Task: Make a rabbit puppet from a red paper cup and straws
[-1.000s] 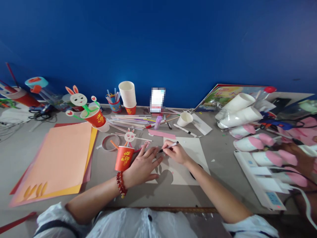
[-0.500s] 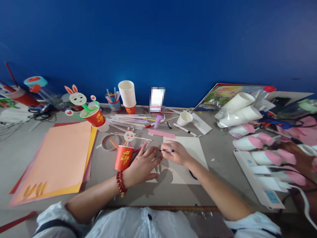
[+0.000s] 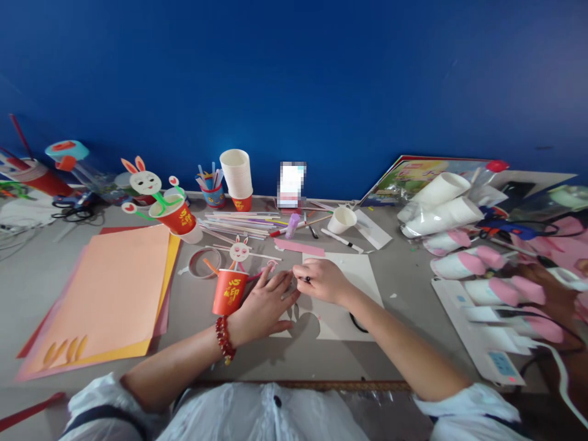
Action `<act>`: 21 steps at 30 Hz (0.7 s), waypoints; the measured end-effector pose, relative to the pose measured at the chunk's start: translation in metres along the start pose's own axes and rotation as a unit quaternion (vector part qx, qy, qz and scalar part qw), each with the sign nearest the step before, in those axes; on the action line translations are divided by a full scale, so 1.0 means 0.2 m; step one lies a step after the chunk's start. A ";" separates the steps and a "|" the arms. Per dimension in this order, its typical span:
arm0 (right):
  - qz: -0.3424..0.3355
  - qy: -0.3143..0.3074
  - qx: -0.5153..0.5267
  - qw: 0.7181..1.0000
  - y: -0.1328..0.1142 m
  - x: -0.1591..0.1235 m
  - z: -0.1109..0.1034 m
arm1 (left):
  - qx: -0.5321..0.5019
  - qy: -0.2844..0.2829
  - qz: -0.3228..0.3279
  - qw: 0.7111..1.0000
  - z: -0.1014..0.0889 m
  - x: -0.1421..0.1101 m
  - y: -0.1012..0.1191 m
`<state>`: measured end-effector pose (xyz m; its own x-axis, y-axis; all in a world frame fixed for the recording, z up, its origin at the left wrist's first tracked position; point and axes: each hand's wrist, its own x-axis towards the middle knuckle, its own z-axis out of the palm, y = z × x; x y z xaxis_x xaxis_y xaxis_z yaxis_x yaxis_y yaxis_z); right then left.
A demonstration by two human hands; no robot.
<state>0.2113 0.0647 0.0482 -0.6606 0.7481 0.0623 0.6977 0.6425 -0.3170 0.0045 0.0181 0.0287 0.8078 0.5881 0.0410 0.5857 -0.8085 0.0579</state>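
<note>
My right hand is closed around a pen, its tip hidden by the fingers near the upper left part of a white sheet. Flat on the sheet's left edge and the table rests my left hand, fingers spread and almost touching the right one. Just left of it stands a red paper cup with gold characters. A small white rabbit face with pink eyes rises from that cup. A pink paper strip lies beyond the sheet.
At left lie stacked coloured sheets and a second rabbit cup. A tape roll, many straws and a paper-cup stack are behind. On the right are a power strip, pink-and-white cups and bagged cups.
My right hand has shifted slightly left and the pen has turned, now pointing more toward the camera. My left hand stays in place.
</note>
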 end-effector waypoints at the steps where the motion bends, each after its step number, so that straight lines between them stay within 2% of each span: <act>1: 0.006 -0.005 -0.002 1.000 0.00 0.01 -0.01 | 0.002 0.001 -0.001 1.000 0.00 0.00 0.00; 6: 0.026 -0.025 -0.001 0.999 -0.01 0.04 -0.03 | 0.016 0.000 0.000 1.000 0.01 -0.01 0.00; 21: 0.036 -0.034 0.035 0.998 0.01 0.03 -0.03 | 0.033 -0.008 0.012 0.999 0.00 -0.01 0.00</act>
<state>0.2103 0.0716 0.0533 -0.6280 0.7777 -0.0275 0.7249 0.5717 -0.3843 0.0022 0.0175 0.0293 0.8220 0.5689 0.0263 0.5693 -0.8221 -0.0094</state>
